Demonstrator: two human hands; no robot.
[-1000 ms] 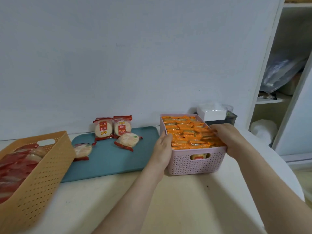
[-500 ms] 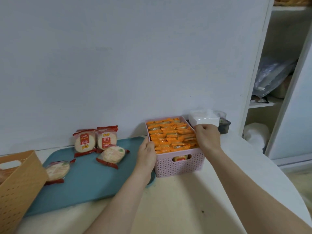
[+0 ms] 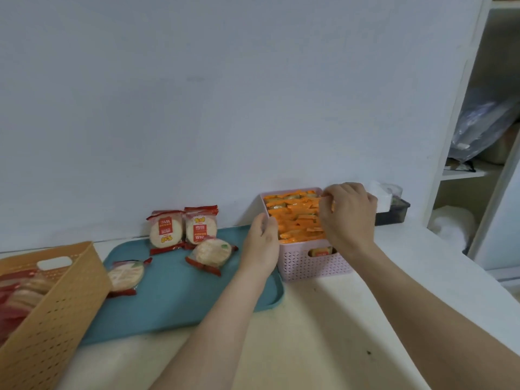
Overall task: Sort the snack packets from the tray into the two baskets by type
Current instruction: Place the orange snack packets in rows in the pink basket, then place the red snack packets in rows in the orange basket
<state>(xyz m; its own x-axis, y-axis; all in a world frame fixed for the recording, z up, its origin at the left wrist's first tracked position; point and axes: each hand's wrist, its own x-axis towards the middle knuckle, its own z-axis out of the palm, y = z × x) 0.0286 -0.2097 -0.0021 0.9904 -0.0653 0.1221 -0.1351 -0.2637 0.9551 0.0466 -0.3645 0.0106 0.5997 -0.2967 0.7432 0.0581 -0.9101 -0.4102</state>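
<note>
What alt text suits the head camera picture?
The left hand presses the side of a pink basket full of orange packets; the right hand curls its fingers onto them. Four round cracker packets sit on a teal tray beside an orange basket.

Both forearms reach forward from the lower edge of the view, bare to the wrist. The left forearm (image 3: pixel 213 319) slants up and to the right. The left hand (image 3: pixel 261 243) is back upward, its fingers (image 3: pixel 258 224) loosely bent and pointing away. The pink basket (image 3: pixel 309 266) stands just right of those fingers, against the thumb side; whether they grip it cannot be told. The right forearm (image 3: pixel 422 311) slants up and to the left, wrist slightly bent. The right hand (image 3: pixel 350 218) is knuckles upward, its fingers (image 3: pixel 327 195) curled, tips drawn together toward the thumb. The basket's contents lie just below these fingertips; a pinch cannot be confirmed.
</note>
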